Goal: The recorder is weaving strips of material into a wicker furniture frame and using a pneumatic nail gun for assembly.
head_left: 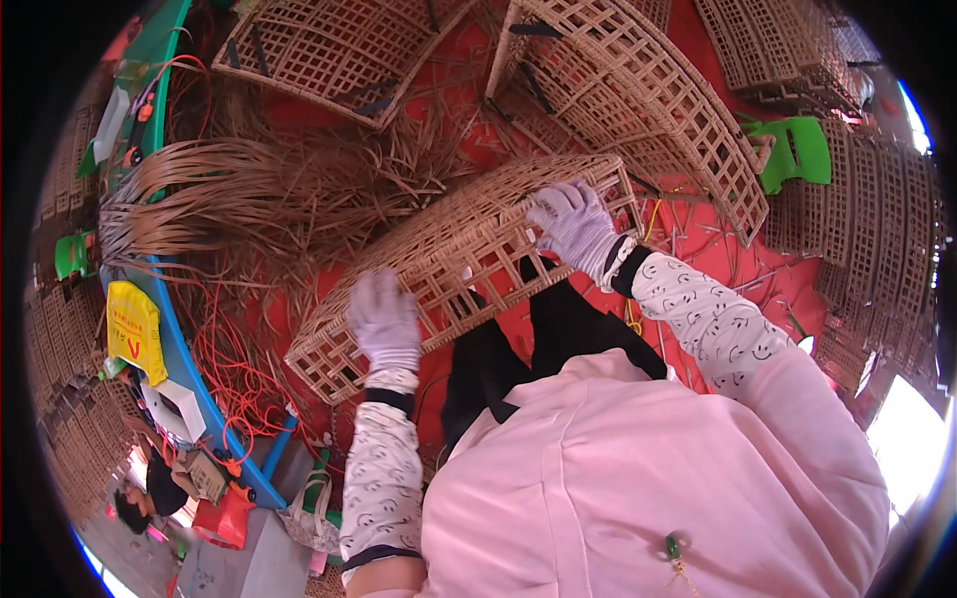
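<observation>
A long tan wicker basket [439,254] with an open lattice side lies tilted across my lap, its right end higher in the picture than its left. My left hand [384,314], in a pale lilac glove, grips it near its left end, the fingers bent over the lattice. Toward the right end my right hand [573,221], gloved alike, has its fingers curled over the basket's edge. Parts of the fingers on both hands are hidden or blurred. Below the lattice my dark trouser legs show against the red floor covering [698,259].
Beyond lie two more wicker baskets [329,55] [648,100]. A bundle of brown strips [229,189] spreads at left, above tangled orange cord [239,369]. A blue table edge [179,334] carries a yellow packet [135,324]. Right: a green stool [793,154], stacked baskets [857,209]. Another person [164,488] is lower left.
</observation>
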`<act>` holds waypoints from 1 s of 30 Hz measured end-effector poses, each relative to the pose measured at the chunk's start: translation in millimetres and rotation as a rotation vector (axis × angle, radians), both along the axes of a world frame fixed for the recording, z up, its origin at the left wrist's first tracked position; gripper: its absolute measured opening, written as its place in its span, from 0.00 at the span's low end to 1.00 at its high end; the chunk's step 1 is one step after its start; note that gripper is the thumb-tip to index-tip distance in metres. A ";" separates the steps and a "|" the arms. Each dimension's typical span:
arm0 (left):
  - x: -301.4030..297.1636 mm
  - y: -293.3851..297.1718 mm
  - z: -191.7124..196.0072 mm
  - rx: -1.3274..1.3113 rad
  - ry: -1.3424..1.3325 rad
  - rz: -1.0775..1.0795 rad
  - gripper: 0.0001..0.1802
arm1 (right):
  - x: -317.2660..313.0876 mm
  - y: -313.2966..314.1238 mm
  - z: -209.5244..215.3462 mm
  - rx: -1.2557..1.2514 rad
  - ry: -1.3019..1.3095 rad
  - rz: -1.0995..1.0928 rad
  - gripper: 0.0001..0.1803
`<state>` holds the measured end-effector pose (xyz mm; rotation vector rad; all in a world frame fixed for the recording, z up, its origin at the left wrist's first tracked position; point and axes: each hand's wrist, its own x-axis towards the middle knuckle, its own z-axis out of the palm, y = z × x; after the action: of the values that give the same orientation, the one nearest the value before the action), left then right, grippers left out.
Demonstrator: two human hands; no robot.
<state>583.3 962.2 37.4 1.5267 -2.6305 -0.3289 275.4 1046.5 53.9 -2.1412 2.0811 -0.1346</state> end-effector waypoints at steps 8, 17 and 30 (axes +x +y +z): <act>-41.3 34.7 -2.7 -0.067 0.064 -0.080 0.44 | 3.2 -1.5 -15.5 -0.037 0.106 -0.022 0.26; -44.3 4.4 2.9 0.246 -0.040 -0.120 0.68 | 5.2 -20.7 18.0 0.270 0.061 -0.029 0.46; -46.3 -8.2 -4.4 0.208 0.061 -0.160 0.58 | -2.8 -41.3 24.3 0.469 -0.035 -0.058 0.43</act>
<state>537.0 954.1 33.0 1.3348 -2.7493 -0.6688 272.6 1005.1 78.2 -1.7851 1.9172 0.2800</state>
